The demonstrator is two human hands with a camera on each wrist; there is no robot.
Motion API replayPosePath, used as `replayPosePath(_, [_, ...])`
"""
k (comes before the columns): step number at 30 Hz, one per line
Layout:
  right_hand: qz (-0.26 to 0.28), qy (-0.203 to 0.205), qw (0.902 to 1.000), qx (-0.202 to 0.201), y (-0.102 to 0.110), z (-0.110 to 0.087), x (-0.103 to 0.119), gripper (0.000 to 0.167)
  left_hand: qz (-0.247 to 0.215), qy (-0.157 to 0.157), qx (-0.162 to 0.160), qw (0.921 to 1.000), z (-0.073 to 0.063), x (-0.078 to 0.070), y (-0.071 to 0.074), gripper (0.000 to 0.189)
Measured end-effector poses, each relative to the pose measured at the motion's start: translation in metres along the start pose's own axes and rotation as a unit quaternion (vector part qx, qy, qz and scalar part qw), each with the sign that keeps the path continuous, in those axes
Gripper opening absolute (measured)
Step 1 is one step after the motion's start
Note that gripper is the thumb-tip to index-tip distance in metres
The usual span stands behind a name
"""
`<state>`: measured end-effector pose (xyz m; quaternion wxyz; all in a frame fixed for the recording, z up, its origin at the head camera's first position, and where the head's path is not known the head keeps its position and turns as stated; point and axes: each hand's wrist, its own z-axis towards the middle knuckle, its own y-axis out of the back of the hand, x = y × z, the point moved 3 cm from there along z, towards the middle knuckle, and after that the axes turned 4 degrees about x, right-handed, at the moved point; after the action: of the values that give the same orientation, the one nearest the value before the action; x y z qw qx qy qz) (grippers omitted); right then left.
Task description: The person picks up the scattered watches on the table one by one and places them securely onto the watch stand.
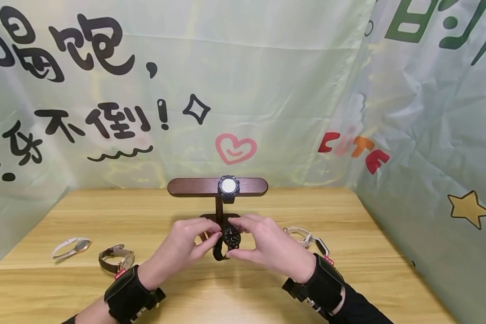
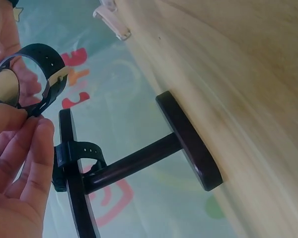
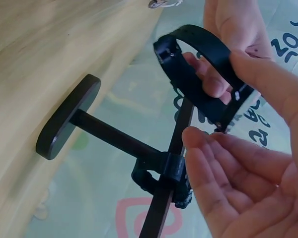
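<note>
Both hands hold a black wristwatch (image 1: 231, 236) with its strap buckled into a loop, in front of the stand. My left hand (image 1: 190, 238) pinches the left side of the watch between thumb and fingers. My right hand (image 1: 263, 240) grips the case from the right, thumb at its lower edge and fingers at its upper edge. Behind it stands a dark wooden T-shaped watch stand (image 1: 194, 187). A dark digital watch (image 1: 228, 185) is strapped round its bar, right of the post. The wrist views show the held watch's strap loop (image 3: 201, 47) above the table.
On the wooden table (image 1: 251, 292) at the left lie a white-strapped watch (image 1: 70, 247) and a brown-strapped watch (image 1: 116, 259). A further white-strapped watch (image 1: 305, 236) lies behind my right wrist. A printed cloth (image 1: 283, 90) hangs behind the table and along its right side.
</note>
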<state>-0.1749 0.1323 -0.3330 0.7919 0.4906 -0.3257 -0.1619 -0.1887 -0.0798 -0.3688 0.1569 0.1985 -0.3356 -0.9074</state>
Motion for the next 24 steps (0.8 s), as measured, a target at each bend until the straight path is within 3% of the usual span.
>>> replayPosePath(7, [0.035, -0.04, 0.9985, -0.014, -0.002, 0.001, -0.005, 0.034, -0.009, 0.042, -0.003, 0.9991, 0.0, 0.002, 0.004, 0.009])
replayPosePath(13, [0.075, -0.067, 0.9949, -0.007, -0.003, 0.003, -0.009, 0.03, -0.009, 0.067, -0.009, 0.9977, 0.0, 0.003, 0.007, 0.011])
replayPosePath(24, [0.179, -0.113, 0.9767, 0.034, -0.003, 0.002, -0.011, 0.031, 0.006, 0.051, -0.049, 0.9975, 0.001, 0.001, 0.012, 0.018])
